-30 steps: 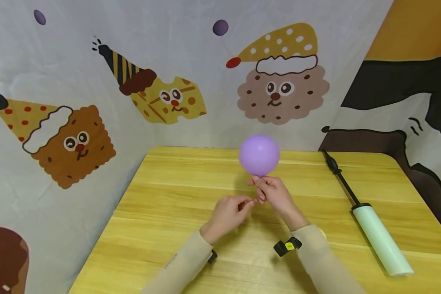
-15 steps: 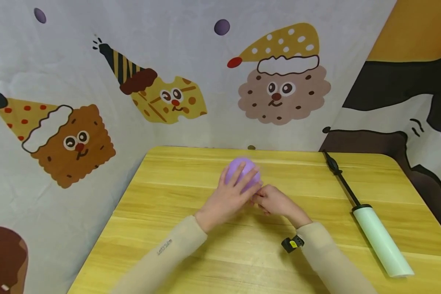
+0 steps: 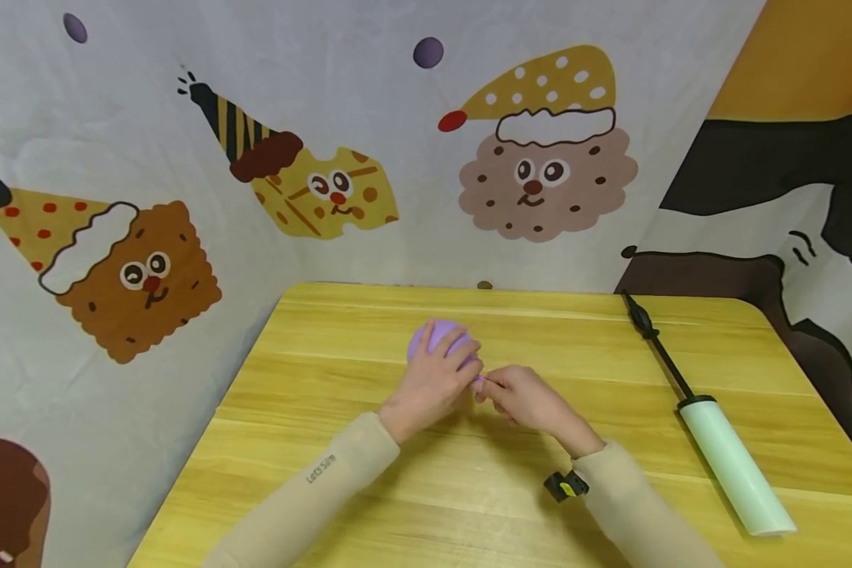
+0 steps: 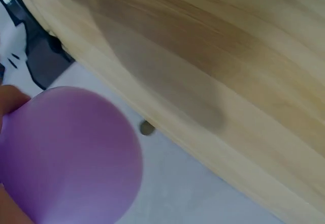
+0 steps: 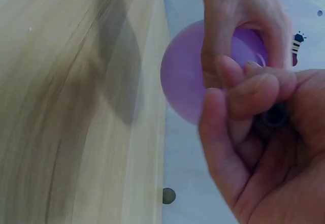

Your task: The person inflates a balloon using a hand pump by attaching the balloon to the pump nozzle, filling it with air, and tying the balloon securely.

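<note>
A purple inflated balloon [image 3: 416,345] is held just above the wooden table, between my two hands. My left hand [image 3: 426,386] grips it from above, fingers spread and bent over its round body. In the left wrist view, the balloon [image 4: 71,153] fills the lower left, with bits of fingers at its edge. To the right of it, my right hand [image 3: 532,398] pinches the balloon's neck [image 3: 479,379] with thumb and curled fingers. In the right wrist view, the fingers of my right hand [image 5: 269,142] hide most of the neck; a small dark round spot shows near the palm.
On the right of the table [image 3: 312,505] lies a balloon pump [image 3: 734,465] with a mint-green barrel and black nozzle end. A cloth backdrop [image 3: 355,47] printed with cartoon biscuits hangs behind and to the left. A black wrist camera [image 3: 566,486] sits under the right sleeve.
The balloon has come down and to the left from above the right hand. My left hand has moved from the neck onto its body. My right hand still pinches the neck.
</note>
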A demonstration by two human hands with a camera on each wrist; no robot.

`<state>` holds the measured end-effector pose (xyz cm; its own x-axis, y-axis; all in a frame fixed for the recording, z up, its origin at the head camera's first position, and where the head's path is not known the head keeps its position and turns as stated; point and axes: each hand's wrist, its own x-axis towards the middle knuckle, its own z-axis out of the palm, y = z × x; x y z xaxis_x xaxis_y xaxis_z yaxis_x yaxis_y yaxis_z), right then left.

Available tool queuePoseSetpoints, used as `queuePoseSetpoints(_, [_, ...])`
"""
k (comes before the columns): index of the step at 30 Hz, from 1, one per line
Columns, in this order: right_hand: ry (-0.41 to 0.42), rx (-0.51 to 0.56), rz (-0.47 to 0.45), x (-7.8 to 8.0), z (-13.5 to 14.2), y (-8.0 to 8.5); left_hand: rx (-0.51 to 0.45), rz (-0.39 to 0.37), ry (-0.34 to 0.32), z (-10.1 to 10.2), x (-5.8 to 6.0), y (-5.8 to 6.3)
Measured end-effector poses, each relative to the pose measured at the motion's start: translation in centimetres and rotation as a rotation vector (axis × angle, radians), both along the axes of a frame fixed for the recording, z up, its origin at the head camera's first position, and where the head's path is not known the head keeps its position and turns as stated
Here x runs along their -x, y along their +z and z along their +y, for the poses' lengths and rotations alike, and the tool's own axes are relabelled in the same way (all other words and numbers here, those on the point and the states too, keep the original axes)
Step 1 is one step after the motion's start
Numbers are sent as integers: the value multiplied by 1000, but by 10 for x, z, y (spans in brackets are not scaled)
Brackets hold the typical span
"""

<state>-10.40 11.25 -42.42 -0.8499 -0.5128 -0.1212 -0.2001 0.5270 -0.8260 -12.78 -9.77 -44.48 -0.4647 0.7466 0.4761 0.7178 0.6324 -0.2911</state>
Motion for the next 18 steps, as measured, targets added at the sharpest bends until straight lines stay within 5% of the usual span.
queuePoseSetpoints(4, [-48, -2, 90, -9, 4, 4, -72, 60, 65, -14, 9, -6])
queuePoseSetpoints(9, [-47, -44, 168, -20, 10, 7, -97, 39, 124, -28, 16, -13])
queuePoseSetpoints(18, [-78, -116, 376, -18, 1, 1, 28, -74, 184, -21, 4, -23])
